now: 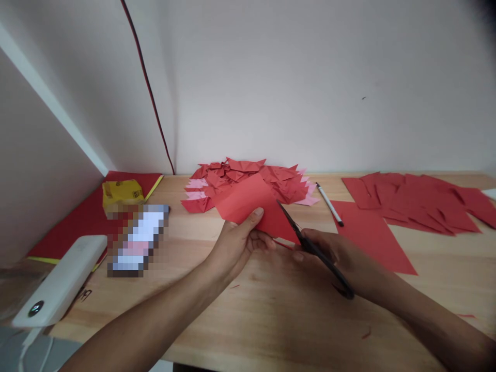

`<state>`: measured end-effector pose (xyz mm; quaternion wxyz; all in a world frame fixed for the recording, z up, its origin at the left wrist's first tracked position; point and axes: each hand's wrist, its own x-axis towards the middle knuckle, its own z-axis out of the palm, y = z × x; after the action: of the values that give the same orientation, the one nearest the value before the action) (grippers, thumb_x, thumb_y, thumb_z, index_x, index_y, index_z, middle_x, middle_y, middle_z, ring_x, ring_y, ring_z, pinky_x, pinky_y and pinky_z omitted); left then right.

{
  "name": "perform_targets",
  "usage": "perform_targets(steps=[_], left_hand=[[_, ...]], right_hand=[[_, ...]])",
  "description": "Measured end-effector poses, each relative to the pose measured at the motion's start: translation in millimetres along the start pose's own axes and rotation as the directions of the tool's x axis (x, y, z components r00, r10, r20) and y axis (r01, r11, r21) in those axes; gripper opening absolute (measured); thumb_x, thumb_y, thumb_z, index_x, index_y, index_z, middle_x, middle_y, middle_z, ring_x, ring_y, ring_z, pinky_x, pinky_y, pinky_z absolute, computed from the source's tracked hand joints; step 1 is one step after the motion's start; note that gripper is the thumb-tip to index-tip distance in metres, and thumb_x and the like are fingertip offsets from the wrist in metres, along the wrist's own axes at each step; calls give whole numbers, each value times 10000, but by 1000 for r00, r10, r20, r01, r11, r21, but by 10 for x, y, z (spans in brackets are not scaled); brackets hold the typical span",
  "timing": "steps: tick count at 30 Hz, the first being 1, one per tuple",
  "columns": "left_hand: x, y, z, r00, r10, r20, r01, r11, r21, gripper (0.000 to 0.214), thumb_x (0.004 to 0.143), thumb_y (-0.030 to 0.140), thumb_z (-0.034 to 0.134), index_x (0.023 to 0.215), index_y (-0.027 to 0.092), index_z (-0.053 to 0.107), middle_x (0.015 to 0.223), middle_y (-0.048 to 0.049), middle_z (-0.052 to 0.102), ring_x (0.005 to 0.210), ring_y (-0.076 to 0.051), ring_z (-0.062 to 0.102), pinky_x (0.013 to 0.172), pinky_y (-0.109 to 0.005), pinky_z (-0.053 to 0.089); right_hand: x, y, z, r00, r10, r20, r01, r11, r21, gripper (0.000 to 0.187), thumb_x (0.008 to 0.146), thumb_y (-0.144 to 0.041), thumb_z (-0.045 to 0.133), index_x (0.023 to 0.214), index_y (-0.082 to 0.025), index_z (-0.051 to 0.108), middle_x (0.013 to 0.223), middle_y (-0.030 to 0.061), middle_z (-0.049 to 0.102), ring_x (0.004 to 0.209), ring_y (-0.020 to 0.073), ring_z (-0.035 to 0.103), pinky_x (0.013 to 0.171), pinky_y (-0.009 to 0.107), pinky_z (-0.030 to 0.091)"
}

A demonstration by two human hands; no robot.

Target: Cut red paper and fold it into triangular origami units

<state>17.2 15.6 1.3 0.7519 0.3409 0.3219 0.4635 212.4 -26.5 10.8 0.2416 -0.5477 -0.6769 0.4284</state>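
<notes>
My left hand (pixel 248 237) pinches a sheet of red paper (pixel 251 199) at its lower edge, thumb on top, and holds it above the table. In my right hand (pixel 329 248) is a pair of black scissors (pixel 323 261), the blades pointing up and to the left along the paper's right edge. A thin red strip hangs near the lower edge, between the hands. Behind the sheet lies a heap of folded red and pink paper pieces (pixel 244 166), partly hidden by it.
To the right lie a white pen (pixel 329 204), a red sheet (pixel 377 240) and a pile of red paper pieces (pixel 422 201). On the left are a yellow packet (pixel 124 192), a blurred phone (pixel 139 240), a white power bank (pixel 64 279) and larger red sheets (pixel 58 235). Small scraps dot the table (pixel 271 320).
</notes>
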Motion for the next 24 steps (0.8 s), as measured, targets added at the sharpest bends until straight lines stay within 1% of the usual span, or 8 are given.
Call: perform_targets(steps=[3, 8, 11, 17, 21, 24], left_hand=[[-8, -2, 19, 1000, 18, -8, -18, 999, 37, 269, 822, 333, 640, 899, 86, 568, 624, -70, 670, 445, -119, 604, 422, -187, 475], [-36, -32, 77, 999, 17, -41, -14, 997, 70, 309, 828, 344, 629, 944, 62, 573, 586, -83, 664, 469, -139, 625, 434, -186, 473], [-50, -63, 94, 999, 12, -40, -9, 997, 75, 329, 834, 351, 620, 978, 56, 584, 582, -84, 668, 484, -153, 639, 437, -191, 476], [-51, -88, 82, 999, -2, -43, 6, 997, 76, 342, 823, 367, 628, 947, 48, 613, 567, -90, 668, 541, -185, 667, 443, -204, 480], [-56, -80, 73, 999, -14, -36, 16, 998, 68, 322, 829, 356, 622, 906, 44, 622, 576, -102, 673, 530, -179, 662, 446, -206, 483], [-56, -74, 68, 999, -27, -26, 29, 998, 57, 314, 841, 346, 608, 894, 37, 624, 578, -109, 674, 517, -168, 655, 454, -204, 486]], right_hand=[[11, 5, 10, 998, 14, 66, -16, 999, 34, 222, 826, -399, 582, 772, -185, 549, 711, -11, 520, 639, 140, 468, 548, 255, 375], [-7, -3, 15, 998, 21, 58, -26, 996, 89, 216, 834, -384, 576, 749, -194, 520, 704, -15, 510, 612, 124, 441, 528, 243, 356], [-22, -18, 6, 998, 24, 62, -30, 995, 92, 222, 843, -389, 562, 740, -200, 508, 695, -12, 518, 606, 127, 447, 527, 246, 361], [-16, -30, -10, 997, 10, 79, -17, 996, 88, 195, 844, -380, 564, 770, -200, 549, 767, 10, 595, 656, 151, 517, 558, 257, 403], [-6, 15, -8, 999, -10, 41, 7, 998, 66, 206, 840, -379, 569, 736, -202, 557, 722, 5, 572, 636, 154, 520, 550, 257, 399], [-4, 33, -4, 999, 0, 35, -3, 996, 91, 211, 829, -384, 581, 723, -202, 571, 744, 10, 595, 669, 169, 548, 562, 255, 416]])
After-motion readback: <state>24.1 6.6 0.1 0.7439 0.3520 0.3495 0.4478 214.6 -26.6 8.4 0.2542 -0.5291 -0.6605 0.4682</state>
